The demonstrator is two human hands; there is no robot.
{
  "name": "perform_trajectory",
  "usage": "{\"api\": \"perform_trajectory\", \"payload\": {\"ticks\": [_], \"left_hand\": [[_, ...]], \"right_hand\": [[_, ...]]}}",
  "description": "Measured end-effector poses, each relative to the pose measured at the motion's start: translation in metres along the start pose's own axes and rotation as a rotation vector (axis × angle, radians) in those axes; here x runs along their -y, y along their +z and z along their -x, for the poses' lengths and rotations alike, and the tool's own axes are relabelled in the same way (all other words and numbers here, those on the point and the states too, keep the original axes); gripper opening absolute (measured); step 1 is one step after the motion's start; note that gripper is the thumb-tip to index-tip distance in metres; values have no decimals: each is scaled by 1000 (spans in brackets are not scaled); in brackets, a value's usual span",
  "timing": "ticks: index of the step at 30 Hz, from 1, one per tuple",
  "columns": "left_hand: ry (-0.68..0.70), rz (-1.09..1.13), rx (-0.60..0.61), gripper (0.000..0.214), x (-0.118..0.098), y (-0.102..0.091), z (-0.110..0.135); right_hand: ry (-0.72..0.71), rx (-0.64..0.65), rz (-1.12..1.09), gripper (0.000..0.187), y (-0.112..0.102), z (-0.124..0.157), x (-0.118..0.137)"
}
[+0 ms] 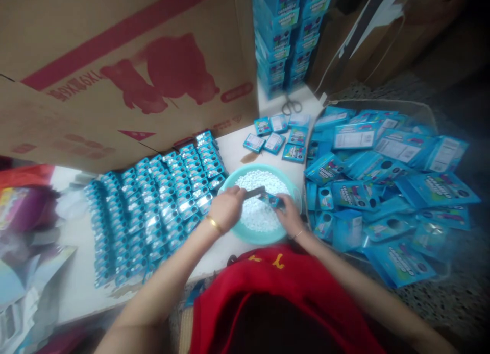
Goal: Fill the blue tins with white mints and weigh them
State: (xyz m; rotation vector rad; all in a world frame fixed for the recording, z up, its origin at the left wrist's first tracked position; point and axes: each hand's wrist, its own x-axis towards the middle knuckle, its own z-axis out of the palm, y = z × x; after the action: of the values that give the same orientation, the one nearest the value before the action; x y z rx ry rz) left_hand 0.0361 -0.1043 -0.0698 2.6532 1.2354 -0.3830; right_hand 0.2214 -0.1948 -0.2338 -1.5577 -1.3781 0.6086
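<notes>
Left hand point(227, 208) of mine, seen from my head, is curled round a narrow dark strip point(254, 192), its tip pointing to three o'clock. With my right hand point(290, 216) I pinch a small blue box point(272, 201) just beside that tip; whether they touch, I cannot tell. Both are above a turquoise bowl point(264, 238) of white pellets point(256, 218) on the bench point(235, 152). Taking the bowl as the dial's centre, rows of blue boxes point(153, 216) stand at nine o'clock, a brown carton point(126, 78) at ten to eleven, loose blue packs point(273, 142) and scissors point(291, 104) between twelve and one, and a heap of blue packets point(356, 195) at three.
</notes>
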Motion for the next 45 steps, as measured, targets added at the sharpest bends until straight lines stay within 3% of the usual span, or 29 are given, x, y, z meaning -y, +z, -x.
{"api": "perform_trajectory", "payload": {"ticks": [2, 4, 9, 14, 19, 25, 29, 33, 39, 42, 45], "left_hand": [[-98, 85, -58, 26, 21, 34, -20], [-156, 141, -23, 29, 31, 73, -42], [-62, 232, 70, 29, 10, 148, -66], [27, 442, 98, 31, -16, 187, -48], [45, 609, 73, 36, -15, 199, -39], [143, 759, 42, 29, 11, 171, -26], [203, 843, -41, 28, 32, 130, -3], [202, 736, -78, 27, 40, 83, 9], [144, 285, 37, 23, 13, 22, 6], [53, 90, 86, 22, -15, 2, 8], [69, 27, 82, 23, -39, -13, 14]], "right_hand": [[25, -53, 14, 31, -6, -3, 1], [40, -90, 41, 30, -11, -7, 2], [51, -130, 85, 36, -20, -11, 3], [85, -157, 75, 40, -19, -11, -4], [102, -170, 33, 39, -18, -14, -9], [76, -165, 60, 34, -19, -18, -7], [75, -164, 79, 34, -16, -17, -7], [75, -93, 38, 30, -8, -12, -9], [-14, 24, -18, 32, 6, 0, -6], [-44, 46, -18, 32, 9, 4, -3], [-53, 47, -18, 30, 11, 7, -3]]}}
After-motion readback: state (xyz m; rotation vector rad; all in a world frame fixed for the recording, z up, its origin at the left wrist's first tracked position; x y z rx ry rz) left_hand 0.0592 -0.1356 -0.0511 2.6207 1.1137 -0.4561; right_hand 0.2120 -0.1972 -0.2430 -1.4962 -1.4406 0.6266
